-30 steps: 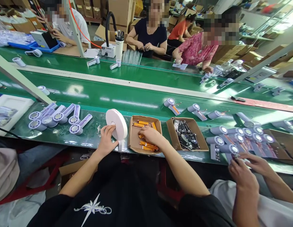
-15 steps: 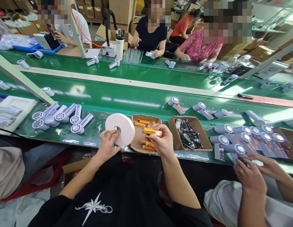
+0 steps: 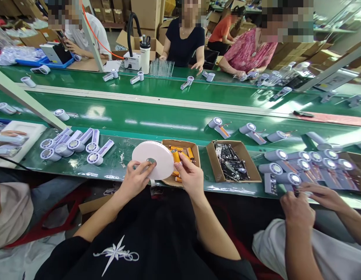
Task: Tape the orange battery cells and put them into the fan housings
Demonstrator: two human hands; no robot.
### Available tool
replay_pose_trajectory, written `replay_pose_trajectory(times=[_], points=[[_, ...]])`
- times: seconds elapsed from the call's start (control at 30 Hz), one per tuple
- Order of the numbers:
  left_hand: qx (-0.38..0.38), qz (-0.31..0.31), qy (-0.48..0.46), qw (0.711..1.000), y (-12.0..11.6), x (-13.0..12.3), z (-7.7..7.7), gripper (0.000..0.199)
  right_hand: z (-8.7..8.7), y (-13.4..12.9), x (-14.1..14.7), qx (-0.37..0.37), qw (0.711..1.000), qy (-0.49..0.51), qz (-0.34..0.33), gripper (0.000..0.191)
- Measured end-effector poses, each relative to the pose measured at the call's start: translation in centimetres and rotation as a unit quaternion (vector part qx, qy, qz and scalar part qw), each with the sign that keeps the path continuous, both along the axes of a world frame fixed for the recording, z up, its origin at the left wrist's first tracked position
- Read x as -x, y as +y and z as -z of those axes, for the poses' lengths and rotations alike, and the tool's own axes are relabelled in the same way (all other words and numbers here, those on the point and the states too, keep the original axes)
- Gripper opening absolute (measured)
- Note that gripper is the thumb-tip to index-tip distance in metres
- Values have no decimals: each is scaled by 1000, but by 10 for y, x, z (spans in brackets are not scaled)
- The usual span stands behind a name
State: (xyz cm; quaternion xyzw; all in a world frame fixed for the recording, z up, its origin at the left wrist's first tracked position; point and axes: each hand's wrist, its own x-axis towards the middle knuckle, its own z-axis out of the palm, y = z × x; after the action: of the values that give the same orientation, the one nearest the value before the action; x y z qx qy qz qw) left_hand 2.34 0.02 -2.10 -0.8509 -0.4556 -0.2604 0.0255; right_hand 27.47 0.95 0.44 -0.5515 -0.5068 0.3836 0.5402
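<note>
A wide white roll [image 3: 163,161] is held up by my left hand [image 3: 136,177], whose fingers reach into its centre hole. My right hand [image 3: 190,175] pinches an orange battery [image 3: 176,155] upright at the roll's right edge. Behind and below them is a shallow cardboard box [image 3: 197,157] with several orange batteries [image 3: 190,153] in it. The roll covers the left part of this box.
A second cardboard box [image 3: 254,167] holds dark parts. Lavender fan units [image 3: 95,158] lie on the left of the bench, and several more on the right. A co-worker's hands [image 3: 299,206] work at the right. People sit across the green belt [image 3: 157,116].
The battery has moved left to the roll and turned from lying flat to upright. The roll has shifted right and tilted. Across the belt, a co-worker has put a fan unit down.
</note>
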Motion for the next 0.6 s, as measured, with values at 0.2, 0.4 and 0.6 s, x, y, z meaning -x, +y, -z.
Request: replay_pose_trajectory(times=[0.2, 0.4, 0.6], points=[[17, 66, 50, 996, 12, 15, -22, 69, -30, 18, -44, 108, 968, -17, -225, 37], [5, -15, 18, 1000, -13, -9, -20, 58, -10, -1, 13, -20, 967, 249, 39, 47], [109, 0, 73, 991, -8, 28, -19, 61, -24, 17, -13, -129, 920, 350, 122, 46]])
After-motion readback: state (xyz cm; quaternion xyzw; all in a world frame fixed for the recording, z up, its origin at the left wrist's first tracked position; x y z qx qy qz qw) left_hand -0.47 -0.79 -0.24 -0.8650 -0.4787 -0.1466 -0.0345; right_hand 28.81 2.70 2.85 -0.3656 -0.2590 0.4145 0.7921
